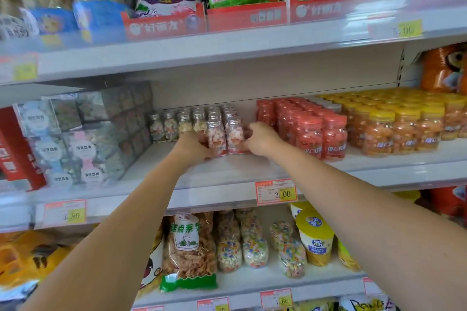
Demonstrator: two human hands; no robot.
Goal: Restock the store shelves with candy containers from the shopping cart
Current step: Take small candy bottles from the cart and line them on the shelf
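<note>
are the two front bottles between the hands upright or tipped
Upright. Both bottles stand on the shelf, silver caps on top, left hand and right hand holding them.

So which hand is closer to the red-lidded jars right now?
Right. The right hand sits just left of the red-lidded jars; the left hand is farther left, beyond the two silver-capped bottles between the hands.

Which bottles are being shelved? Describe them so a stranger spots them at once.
Find the middle shelf, above the 3.00 price tag, left of the red-lidded jars. At its front stand two clear silver-capped bottles held between the left hand and right hand. Unlike the mixed-colour bottles behind, they hold pink-and-white candy.
</note>
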